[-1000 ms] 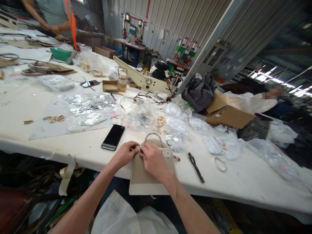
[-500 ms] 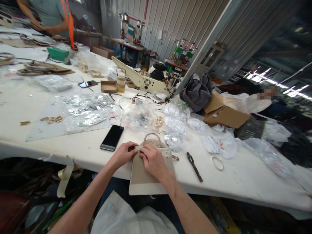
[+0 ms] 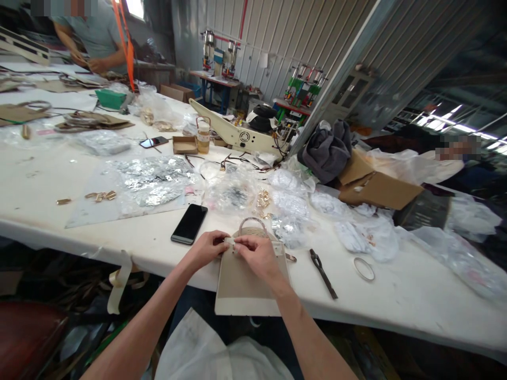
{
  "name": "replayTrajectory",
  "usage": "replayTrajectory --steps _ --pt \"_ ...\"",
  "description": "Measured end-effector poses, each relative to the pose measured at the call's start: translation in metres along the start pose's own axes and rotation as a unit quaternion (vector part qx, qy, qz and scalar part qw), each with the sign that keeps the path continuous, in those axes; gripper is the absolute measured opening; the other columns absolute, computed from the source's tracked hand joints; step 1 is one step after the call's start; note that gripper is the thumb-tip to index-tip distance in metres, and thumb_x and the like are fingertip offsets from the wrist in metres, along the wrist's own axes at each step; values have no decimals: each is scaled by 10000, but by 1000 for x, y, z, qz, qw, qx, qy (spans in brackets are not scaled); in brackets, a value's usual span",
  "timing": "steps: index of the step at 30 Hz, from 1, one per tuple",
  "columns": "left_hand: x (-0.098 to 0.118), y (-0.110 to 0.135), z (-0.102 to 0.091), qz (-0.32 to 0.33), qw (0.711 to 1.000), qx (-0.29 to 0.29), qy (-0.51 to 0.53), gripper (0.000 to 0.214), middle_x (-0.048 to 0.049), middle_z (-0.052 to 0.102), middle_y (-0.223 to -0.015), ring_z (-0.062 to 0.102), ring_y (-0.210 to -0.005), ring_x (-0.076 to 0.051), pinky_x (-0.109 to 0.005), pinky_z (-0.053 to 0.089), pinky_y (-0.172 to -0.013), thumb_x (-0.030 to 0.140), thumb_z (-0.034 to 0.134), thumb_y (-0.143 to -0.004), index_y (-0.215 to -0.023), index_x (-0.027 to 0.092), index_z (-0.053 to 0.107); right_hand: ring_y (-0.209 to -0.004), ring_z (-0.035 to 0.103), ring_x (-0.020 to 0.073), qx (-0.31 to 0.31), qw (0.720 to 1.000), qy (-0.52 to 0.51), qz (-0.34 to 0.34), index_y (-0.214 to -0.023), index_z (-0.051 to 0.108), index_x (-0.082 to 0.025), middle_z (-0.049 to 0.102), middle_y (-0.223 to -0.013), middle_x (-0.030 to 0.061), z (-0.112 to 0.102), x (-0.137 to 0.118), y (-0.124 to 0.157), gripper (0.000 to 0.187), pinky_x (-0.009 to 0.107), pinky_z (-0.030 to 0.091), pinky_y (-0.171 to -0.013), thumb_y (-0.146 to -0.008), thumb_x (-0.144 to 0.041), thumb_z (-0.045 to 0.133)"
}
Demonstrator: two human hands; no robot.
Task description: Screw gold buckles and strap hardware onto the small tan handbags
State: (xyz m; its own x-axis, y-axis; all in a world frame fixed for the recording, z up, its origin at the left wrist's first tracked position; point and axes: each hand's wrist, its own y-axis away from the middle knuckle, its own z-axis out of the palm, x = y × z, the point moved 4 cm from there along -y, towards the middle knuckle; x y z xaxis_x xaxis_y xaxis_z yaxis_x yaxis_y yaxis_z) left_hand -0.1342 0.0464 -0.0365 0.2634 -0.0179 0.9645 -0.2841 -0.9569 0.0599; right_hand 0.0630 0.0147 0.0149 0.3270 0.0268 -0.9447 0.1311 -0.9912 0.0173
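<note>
A beige handbag panel with a curved handle at its top lies in front of me, its lower end past the table edge. My left hand is closed at the panel's top left corner, thumb and fingers pinching it. Right beside it, my right hand pinches at the same top edge; anything small between those fingertips is hidden. To the right lie a dark metal hand punch and a pale ring. A black phone rests left of my hands.
Plastic bags of silvery metal parts, gold fittings and white wrapped packets spread across the table. Behind them stand a cream machine, a cup and a cardboard box. A co-worker works at the far left.
The view has swung slightly left, so things sit farther right. My right fingertips have drawn in close to my left ones at the panel's top left corner.
</note>
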Motion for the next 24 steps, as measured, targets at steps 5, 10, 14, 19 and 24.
replayTrajectory --steps 5,10,14,19,24 --pt "-5 -2 0 7 1000 4 -11 480 -108 835 -1065 754 -987 -307 -383 554 -880 438 763 -828 -1204 146 818 -825 766 218 -10 1000 26 -9 -1016 876 -251 839 -934 26 2 -1 -3 145 324 585 -760 -919 -320 793" --pt "-8 -1 2 3 1000 1 10 478 -111 835 -1073 753 -992 -304 -370 556 -859 434 759 -839 -1210 138 810 -866 767 220 -1 995 90 -48 -985 885 -275 844 -979 14 2 -6 -7 115 348 577 -822 -919 -251 793" --pt "-7 -1 3 5 1000 3 4 462 -107 833 -1054 745 -970 -296 -369 544 -854 423 754 -840 -1200 140 815 -850 736 218 9 987 140 -79 -988 879 -261 824 -970 31 5 -10 -9 137 358 562 -816 -901 -184 804" --pt "-4 1 1 -4 1000 0 11 451 -93 833 -1042 740 -959 -287 -359 539 -839 428 756 -834 -1189 156 817 -894 722 217 23 978 155 -140 -1018 867 -254 785 -992 50 -2 -23 -5 117 340 564 -801 -967 -222 767" --pt "2 2 3 -13 1000 5 19 405 -79 821 -963 734 -905 -271 -346 536 -796 416 752 -818 -1127 163 822 -964 739 243 116 957 234 -129 -1096 832 -255 798 -1103 69 -61 -28 28 175 360 578 -841 -1036 -249 668"
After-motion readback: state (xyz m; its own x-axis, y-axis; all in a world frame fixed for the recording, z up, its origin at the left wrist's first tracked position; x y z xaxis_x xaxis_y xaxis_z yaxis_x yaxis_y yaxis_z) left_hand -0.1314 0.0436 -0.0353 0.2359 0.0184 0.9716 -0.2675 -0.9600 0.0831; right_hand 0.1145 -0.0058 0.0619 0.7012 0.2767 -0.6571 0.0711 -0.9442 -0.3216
